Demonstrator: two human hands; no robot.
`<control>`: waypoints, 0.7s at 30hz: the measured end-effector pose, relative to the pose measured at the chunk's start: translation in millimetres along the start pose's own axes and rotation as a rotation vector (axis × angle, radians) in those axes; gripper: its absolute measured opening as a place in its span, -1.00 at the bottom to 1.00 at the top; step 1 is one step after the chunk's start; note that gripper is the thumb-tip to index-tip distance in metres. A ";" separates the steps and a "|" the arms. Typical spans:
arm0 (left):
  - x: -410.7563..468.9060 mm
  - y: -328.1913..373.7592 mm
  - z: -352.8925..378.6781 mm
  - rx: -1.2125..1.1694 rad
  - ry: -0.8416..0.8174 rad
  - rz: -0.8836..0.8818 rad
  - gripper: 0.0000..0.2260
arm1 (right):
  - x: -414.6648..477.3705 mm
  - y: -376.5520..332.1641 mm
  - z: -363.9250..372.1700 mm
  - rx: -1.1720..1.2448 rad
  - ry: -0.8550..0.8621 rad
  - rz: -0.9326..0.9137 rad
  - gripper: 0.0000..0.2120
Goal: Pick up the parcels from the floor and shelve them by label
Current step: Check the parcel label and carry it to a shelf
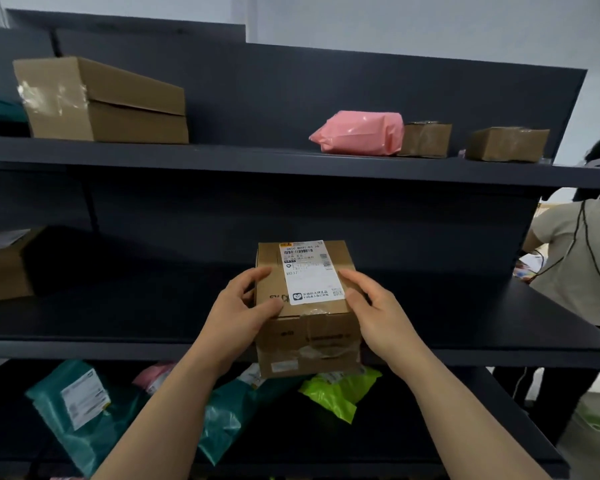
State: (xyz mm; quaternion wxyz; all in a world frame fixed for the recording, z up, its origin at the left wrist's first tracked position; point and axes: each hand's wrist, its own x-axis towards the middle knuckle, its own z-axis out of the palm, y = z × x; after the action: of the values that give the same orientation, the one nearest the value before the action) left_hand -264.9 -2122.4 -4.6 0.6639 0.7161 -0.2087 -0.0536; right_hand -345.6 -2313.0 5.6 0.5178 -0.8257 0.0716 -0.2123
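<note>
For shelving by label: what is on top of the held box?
A white label with barcodes lies on the box. It partly covers dark printing; the left hand covers more.

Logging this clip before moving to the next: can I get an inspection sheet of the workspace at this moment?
Surface: dark middle shelf, a carton at its left end.
Job's things: box held in front of the shelf edge, label up. Top shelf: big box, pink bag, small boxes. Bottom shelf: teal bags, green bag.
Clutter: blurred pale bundle low at right.
Hands: left hand and right hand grip the box's sides.
Cables: black cable down a bystander's back.
Surroundings: bystander at right, pale wall behind.
</note>
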 end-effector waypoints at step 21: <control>152.6 -8.6 29.6 0.026 -0.169 -0.105 -0.54 | 126.8 34.2 -11.7 0.021 0.112 0.215 -0.65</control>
State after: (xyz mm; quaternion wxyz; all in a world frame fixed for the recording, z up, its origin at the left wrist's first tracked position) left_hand -135.0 -2206.2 14.3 0.6309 0.7274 -0.2270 -0.1460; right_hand -233.0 -2381.0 14.7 0.5413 -0.7945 0.1864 -0.2022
